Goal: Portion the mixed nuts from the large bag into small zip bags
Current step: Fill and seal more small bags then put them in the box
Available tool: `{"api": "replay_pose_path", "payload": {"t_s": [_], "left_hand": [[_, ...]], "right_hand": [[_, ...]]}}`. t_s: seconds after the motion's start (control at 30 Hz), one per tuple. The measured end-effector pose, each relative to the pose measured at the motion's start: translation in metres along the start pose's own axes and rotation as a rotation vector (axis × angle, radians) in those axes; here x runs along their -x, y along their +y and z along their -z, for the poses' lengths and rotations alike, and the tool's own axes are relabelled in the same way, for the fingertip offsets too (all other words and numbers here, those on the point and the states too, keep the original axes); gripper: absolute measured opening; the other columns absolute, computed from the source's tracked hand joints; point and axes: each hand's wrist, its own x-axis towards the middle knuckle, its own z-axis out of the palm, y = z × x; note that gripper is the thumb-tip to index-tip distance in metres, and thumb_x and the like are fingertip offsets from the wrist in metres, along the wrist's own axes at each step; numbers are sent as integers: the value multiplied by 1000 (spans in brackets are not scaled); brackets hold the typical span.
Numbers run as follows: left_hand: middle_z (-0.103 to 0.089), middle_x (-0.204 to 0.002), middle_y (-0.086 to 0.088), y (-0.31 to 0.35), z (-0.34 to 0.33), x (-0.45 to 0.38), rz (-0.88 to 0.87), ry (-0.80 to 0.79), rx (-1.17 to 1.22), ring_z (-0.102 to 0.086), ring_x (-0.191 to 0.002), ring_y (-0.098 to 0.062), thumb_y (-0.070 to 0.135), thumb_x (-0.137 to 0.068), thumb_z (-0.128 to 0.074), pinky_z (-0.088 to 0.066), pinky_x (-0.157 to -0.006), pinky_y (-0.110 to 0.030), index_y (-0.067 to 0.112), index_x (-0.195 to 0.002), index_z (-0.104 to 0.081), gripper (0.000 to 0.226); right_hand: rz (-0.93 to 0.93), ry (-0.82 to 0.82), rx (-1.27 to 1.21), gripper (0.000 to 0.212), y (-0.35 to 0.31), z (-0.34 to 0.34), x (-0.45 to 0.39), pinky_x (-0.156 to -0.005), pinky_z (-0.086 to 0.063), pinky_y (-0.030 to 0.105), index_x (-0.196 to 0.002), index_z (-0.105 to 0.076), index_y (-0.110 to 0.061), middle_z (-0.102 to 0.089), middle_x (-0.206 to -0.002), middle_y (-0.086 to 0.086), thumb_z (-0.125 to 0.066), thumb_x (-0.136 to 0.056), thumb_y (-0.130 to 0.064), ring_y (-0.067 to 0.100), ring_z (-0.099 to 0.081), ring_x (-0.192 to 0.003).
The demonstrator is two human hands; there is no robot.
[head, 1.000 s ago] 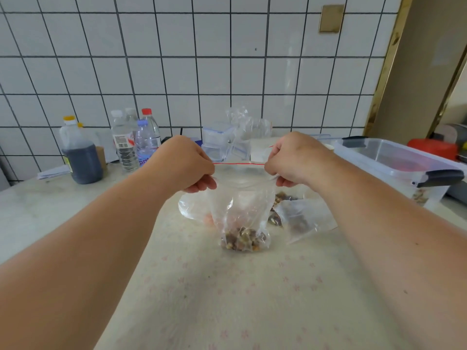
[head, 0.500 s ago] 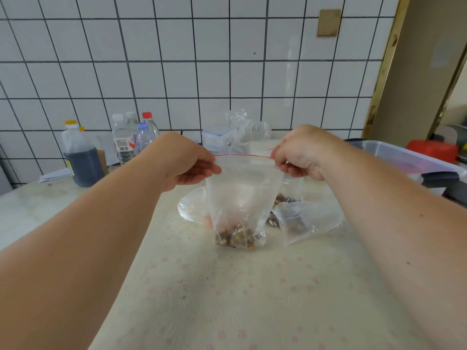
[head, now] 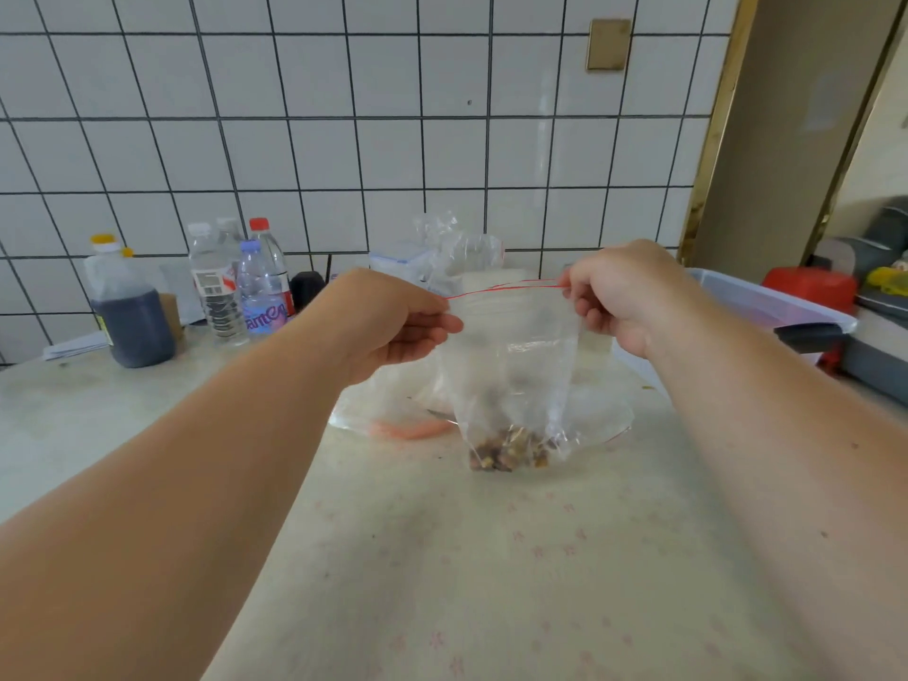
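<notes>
A small clear zip bag [head: 511, 366] with a red seal line hangs between my two hands above the table. A little heap of mixed nuts [head: 508, 449] sits in its bottom. My left hand [head: 398, 321] pinches the bag's top left corner. At the top right corner my right hand [head: 619, 292] pinches the red strip. Behind the small bag a larger clear plastic bag [head: 388, 410] lies flat on the table, partly hidden.
Water bottles [head: 236, 287] and a jug of dark liquid [head: 127, 312] stand at the back left by the tiled wall. More clear bags [head: 442, 258] are heaped at the back centre. A clear storage bin [head: 766, 307] sits at the right.
The bag has been lifted slightly and shifted right with both hands. The seal line now runs slanted, with the right end higher. The small bag that lay at the right is out of sight.
</notes>
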Motion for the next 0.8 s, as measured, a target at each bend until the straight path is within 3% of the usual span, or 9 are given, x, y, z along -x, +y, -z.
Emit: {"api": "replay_pose_path", "payload": {"t_s": [0.17,0.23,0.3,0.4,0.53,0.67,0.8], "left_hand": [[-79,-80,-13,-13,-29,-3,-51,16,-12,-69,-54,-16,4,-96,-66,-55,-51,-22,-3,-104,-70,12],[-80,-84,-12,-22,-37,-4,-79,32,-50,-69,-56,-17,7,-97,-67,-56,-53,-24,-2,-106,-70,14],[-80,-86,-10,-29,-43,-4,-82,32,-28,-71,-59,-20,8,-98,-65,-57,-54,-25,1,-108,-70,13],[-81,-88,-7,-37,-46,-4,-73,38,33,-75,-66,-24,5,-97,-64,-56,-54,-27,8,-116,-67,19],[-80,-85,-4,-58,-37,-1,-58,144,-40,-75,-61,-21,3,-91,-68,-55,-51,-26,16,-122,-61,34],[-79,-76,1,-95,-12,16,-3,191,-160,-70,-53,-15,7,-95,-63,-54,-47,-23,15,-107,-67,15],[-79,-78,1,-124,22,40,23,218,-273,-72,-57,-17,15,-97,-64,-58,-56,-30,15,-98,-71,7]], "right_hand": [[-11,101,-54,15,18,16,-6,-48,-36,24,-70,-66,-4,-59,-66,10,-53,-63,0,14,-46,-45],[-3,134,-44,24,29,17,-7,-57,-38,30,-77,-67,-2,-57,-60,7,-55,-58,-8,20,-46,-54],[19,187,-50,29,42,17,-10,-63,-42,35,-88,-67,4,-57,-56,3,-57,-64,-10,22,-50,-62],[58,260,-69,13,57,16,-7,-75,-57,40,-81,-67,-19,-67,-63,-5,-60,-73,-12,20,-66,-72],[160,370,-42,17,73,8,20,-55,-46,29,-77,-53,-28,-60,-69,-9,-62,-67,-19,18,-61,-67],[135,201,-76,10,100,-17,62,-58,-46,34,-72,-54,-27,-61,-68,-2,-59,-64,-24,24,-61,-64],[78,-61,-103,13,122,-43,94,-44,-43,23,-72,-59,-22,-59,-60,-3,-62,-72,-9,12,-57,-48]]}}
